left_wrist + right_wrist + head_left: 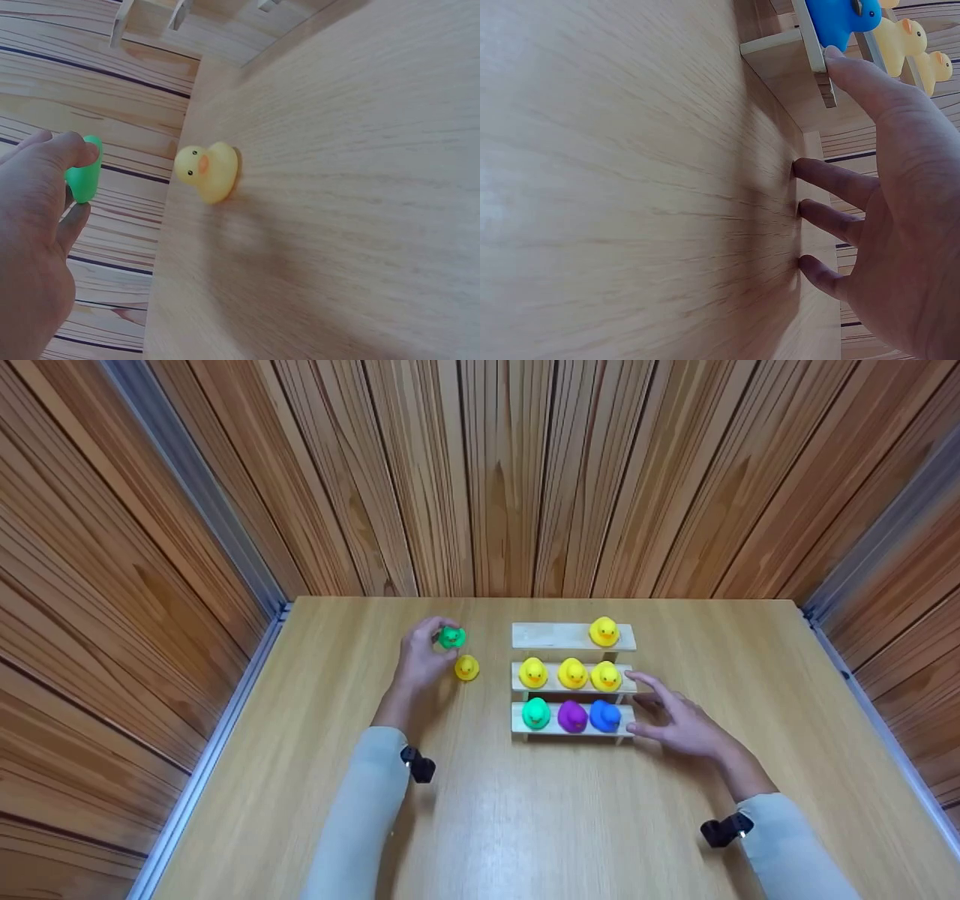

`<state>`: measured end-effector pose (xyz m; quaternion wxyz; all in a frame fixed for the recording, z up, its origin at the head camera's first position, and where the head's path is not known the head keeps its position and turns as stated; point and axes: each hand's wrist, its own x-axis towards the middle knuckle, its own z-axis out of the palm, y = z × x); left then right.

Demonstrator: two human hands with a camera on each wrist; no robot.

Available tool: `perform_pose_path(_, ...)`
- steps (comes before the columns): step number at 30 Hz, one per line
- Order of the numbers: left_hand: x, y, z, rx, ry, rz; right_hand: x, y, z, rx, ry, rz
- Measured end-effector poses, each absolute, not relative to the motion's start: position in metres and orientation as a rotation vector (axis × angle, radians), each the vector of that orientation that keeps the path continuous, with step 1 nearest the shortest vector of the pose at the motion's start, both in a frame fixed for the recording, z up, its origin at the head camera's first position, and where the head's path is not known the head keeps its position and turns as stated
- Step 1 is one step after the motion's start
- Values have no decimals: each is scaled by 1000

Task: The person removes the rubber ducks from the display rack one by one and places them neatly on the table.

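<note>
Between thumb and fingers, my left hand [424, 660] pinches a green rubber duck [452, 637], which the left wrist view shows raised above the table. Just in front of that hand a yellow rubber duck [466, 667] stands on the tabletop. A three-step wooden display stand [551, 635] is right of centre. My right hand [686, 724] is spread at the stand's right end; its thumb [847, 66] touches the lowest step's edge by the blue duck [604, 716]. The other fingers [832, 176] are extended and hold nothing.
On the stand's top step, a yellow duck [604, 631] sits at the right. Three yellow ducks, including a middle one [573, 673], line the middle step. Beside the blue duck on the bottom step are a purple duck [573, 717] and another green duck [536, 713]. Wood-panelled walls [495, 495] enclose the table.
</note>
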<state>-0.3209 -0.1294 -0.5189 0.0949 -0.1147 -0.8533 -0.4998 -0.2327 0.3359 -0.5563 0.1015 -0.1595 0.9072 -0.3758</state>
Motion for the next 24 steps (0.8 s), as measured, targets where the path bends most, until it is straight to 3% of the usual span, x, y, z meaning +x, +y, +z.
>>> perform_pose_path(24, -318, -143, -554, -194, -2650, -1399, -233, 336, -557, -441, 2686, -1092)
